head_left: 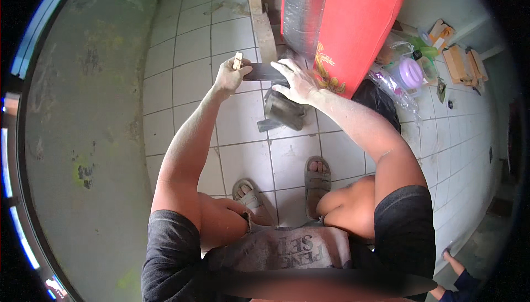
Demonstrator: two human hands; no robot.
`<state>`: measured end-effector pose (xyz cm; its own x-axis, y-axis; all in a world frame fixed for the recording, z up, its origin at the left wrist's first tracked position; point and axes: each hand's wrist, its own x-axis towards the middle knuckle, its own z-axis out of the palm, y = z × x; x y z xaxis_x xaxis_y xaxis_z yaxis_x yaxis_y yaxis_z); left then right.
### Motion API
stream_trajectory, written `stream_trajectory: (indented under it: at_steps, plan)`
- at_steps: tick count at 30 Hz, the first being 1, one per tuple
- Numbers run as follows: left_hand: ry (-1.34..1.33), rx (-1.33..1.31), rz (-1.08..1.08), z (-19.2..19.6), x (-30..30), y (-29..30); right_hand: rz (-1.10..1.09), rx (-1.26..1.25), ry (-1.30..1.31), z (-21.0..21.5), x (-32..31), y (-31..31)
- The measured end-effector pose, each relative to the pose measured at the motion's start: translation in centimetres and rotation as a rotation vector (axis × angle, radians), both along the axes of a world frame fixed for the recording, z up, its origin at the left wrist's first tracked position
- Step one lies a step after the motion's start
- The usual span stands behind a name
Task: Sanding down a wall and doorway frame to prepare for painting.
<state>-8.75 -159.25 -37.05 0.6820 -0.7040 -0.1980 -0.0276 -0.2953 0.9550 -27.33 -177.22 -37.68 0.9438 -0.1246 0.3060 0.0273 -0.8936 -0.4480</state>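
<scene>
My left hand (229, 78), pale with dust, is closed around the left end of a dark flat strip (259, 72). A small light wooden-looking piece (238, 61) sticks up from that hand's fingers. On the strip's right end lies my right hand (298, 83), its fingers over the far edge and its thumb on the near side. Just below it, a dark grey bulky object (285, 110) rests on the tiles, partly covered by the right hand. Its kind is not clear, as its outline is blurred.
A tall red printed panel (359, 20) with a black wrapped roll (302, 9) stands ahead. A wooden post (261, 31) rises beside them. At right lie a black bag (378, 100), a lilac tub (410, 73) and cardboard (461, 64). Another person's arm (454, 261) shows lower right.
</scene>
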Motion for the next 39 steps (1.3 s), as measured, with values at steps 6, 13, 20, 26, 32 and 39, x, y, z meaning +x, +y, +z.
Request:
stream_trajectory:
  at_steps: [6, 13, 20, 26, 32, 39]
  plan:
    - [0.143, -0.094, 0.106, 4.4, -0.5, 2.0, -0.077, 0.263, -0.007, -0.4, 2.7, 0.7]
    - [0.054, -0.093, 0.077, 5.5, -2.1, 2.4, -0.116, 0.456, 0.035, 2.3, 3.1, 3.9]
    - [0.082, -0.057, 0.098, 3.7, -1.5, 1.5, -0.16, 0.533, 0.101, 3.3, 2.3, 4.7]
    - [0.055, 0.05, 0.133, 3.2, -1.9, 1.1, -0.081, 0.34, 0.21, 1.0, 0.7, 3.1]
    - [-0.086, 0.339, 0.106, 1.0, 0.0, 3.2, 0.552, -0.153, 0.834, -3.0, -4.3, 5.5]
    - [-0.101, 0.413, 0.08, -1.0, 1.6, 6.0, 0.786, -0.251, 1.213, -7.5, -8.7, 8.2]
